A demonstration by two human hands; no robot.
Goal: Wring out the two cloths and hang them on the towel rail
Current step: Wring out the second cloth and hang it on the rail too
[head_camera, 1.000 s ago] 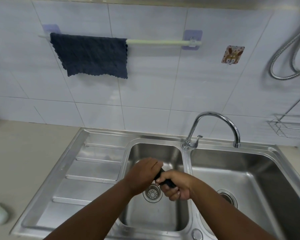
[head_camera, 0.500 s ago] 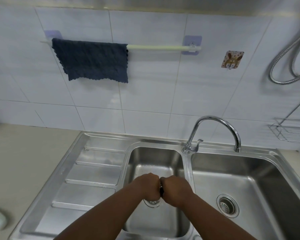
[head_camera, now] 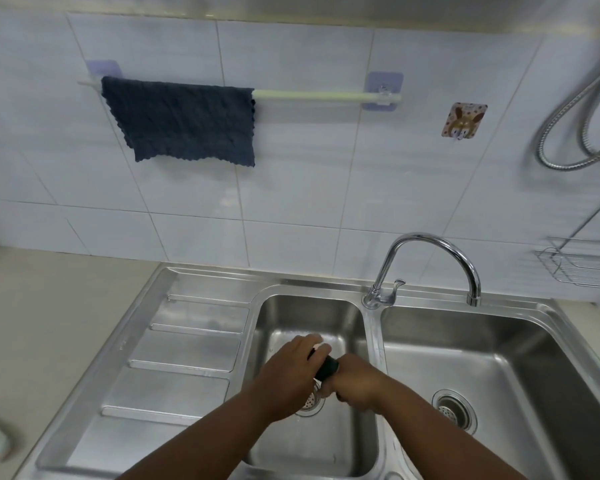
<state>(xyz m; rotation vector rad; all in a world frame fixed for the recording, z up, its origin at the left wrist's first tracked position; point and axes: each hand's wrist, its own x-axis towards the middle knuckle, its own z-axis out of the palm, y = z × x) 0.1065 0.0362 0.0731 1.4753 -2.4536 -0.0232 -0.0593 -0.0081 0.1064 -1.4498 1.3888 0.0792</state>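
Here the left hand point(head_camera: 290, 377) and the right hand point(head_camera: 355, 384) are both clenched on a dark, tightly rolled wet cloth point(head_camera: 327, 367), held over the left basin of the steel double sink point(head_camera: 222, 282). The cloth looks soft, heavy with water and maybe slippery, so gripping near both ends seems best. The first dark blue cloth point(head_camera: 184, 123) hangs on the pale towel rail point(head_camera: 326, 95); its right part is free, well above the curved chrome tap point(head_camera: 430, 252).

Home kitchen, double-bowl stainless steel sink point(head_camera: 371, 289) with ribbed drainboard, curved chrome tap point(head_camera: 430, 244), white tiled wall point(head_camera: 291, 188), pale towel rail point(head_camera: 326, 95) bearing dark blue cloth point(head_camera: 184, 123), beige tabletop point(head_camera: 49, 323)
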